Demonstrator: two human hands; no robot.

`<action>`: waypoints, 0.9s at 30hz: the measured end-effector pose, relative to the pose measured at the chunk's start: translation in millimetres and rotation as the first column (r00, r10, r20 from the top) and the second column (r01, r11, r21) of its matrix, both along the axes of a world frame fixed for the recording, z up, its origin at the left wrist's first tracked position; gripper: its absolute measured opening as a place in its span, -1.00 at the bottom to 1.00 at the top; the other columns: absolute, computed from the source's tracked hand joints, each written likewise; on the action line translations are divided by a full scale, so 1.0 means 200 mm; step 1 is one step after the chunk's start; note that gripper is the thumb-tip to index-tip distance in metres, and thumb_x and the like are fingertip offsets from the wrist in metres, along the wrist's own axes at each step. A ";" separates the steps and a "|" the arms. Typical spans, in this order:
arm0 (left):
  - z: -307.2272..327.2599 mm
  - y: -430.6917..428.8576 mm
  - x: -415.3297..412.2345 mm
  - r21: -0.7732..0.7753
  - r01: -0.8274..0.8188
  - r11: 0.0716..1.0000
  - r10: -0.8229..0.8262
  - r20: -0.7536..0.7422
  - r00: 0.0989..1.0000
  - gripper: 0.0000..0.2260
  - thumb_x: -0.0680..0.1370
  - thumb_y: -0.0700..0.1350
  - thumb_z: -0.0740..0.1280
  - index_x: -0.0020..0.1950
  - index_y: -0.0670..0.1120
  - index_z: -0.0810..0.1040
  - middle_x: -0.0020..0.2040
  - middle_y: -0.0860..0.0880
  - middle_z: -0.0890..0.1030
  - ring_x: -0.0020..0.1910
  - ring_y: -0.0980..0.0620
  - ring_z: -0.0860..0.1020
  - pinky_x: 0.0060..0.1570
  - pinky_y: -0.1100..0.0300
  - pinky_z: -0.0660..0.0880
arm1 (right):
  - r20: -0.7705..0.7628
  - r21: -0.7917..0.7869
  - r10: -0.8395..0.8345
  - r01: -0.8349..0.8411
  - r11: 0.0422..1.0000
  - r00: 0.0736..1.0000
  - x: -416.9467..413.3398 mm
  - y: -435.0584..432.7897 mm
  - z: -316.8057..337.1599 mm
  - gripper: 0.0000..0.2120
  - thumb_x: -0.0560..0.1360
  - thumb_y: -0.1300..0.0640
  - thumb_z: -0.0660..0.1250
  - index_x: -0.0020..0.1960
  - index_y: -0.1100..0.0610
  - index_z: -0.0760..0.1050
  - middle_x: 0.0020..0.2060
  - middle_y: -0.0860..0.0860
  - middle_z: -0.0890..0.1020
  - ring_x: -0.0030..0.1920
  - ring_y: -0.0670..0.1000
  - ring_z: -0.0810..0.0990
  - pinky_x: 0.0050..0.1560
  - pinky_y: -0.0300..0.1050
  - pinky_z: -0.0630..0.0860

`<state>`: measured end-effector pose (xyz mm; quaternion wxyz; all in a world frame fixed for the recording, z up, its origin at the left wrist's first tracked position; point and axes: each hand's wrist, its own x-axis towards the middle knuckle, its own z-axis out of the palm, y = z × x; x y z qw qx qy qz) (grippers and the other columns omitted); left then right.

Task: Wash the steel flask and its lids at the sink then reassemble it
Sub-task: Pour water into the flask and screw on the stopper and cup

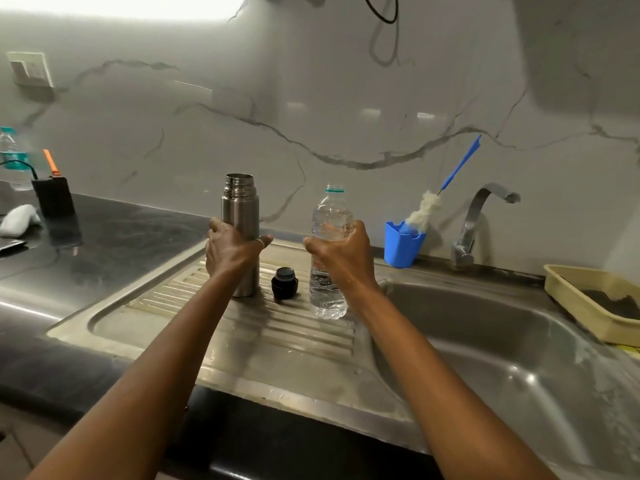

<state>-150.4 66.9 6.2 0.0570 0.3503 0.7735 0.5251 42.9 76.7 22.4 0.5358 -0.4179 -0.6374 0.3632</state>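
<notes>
Steel flask [240, 206], uncapped, upright on ribbed drainboard surface [242, 341]; left hand [228, 251] wrapped round its middle. Right hand [343, 251] grasps clear water bottle [325, 292] near flask's right. Black lid [284, 283] stands between them. Beyond: blue cup [401, 249] holding brush [424, 209], tap [474, 220], beige tray [581, 306].

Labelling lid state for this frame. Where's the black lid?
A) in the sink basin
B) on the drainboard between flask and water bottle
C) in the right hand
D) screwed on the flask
B: the black lid stands on the drainboard between the steel flask, gripped by the left hand, and the plastic water bottle, held by the right hand. The flask's mouth is uncapped.
</notes>
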 end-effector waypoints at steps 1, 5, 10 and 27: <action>0.00 0.01 -0.01 -0.006 0.004 1.000 -0.004 0.003 1.000 -0.21 0.37 0.11 0.61 0.39 -0.19 0.27 0.29 -0.23 0.49 0.26 -0.25 0.50 0.19 -0.13 0.51 | 0.002 0.004 0.003 -0.003 1.000 1.000 0.00 0.01 0.00 -0.43 0.28 0.01 0.59 0.20 0.02 0.41 -0.01 -0.11 0.63 -0.01 -0.08 0.65 0.09 0.00 0.64; 0.03 0.01 -0.01 0.014 -0.002 1.000 0.002 -0.038 0.999 -0.29 0.40 0.06 0.60 0.35 -0.22 0.34 0.25 -0.23 0.51 0.22 -0.26 0.52 0.18 -0.15 0.52 | -0.007 -0.001 0.015 -0.015 1.000 1.000 0.01 0.03 0.01 -0.42 0.30 0.02 0.59 0.22 0.03 0.40 0.01 -0.09 0.62 0.00 -0.07 0.64 0.09 0.01 0.64; 0.27 -0.04 0.04 0.127 0.026 0.992 -0.006 -0.159 0.987 -0.32 0.44 0.05 0.56 0.37 -0.24 0.33 0.21 -0.22 0.51 0.14 -0.21 0.55 0.12 -0.08 0.52 | -0.033 -0.003 -0.003 0.003 1.000 0.999 0.06 0.02 0.08 -0.44 0.30 0.03 0.57 0.21 0.01 0.41 -0.01 -0.11 0.62 -0.02 -0.10 0.63 0.04 -0.05 0.66; 0.37 -0.20 1.08 0.014 0.334 0.942 -0.325 -0.201 0.924 -0.38 0.38 0.14 0.56 0.24 -0.12 0.36 0.12 -0.16 0.58 0.10 -0.23 0.58 0.07 -0.06 0.55 | 0.089 0.080 -0.228 0.221 0.972 0.970 0.96 -0.19 0.32 -0.44 0.30 0.02 0.58 0.23 0.06 0.47 -0.02 -0.06 0.66 -0.07 -0.06 0.65 -0.16 -0.16 0.62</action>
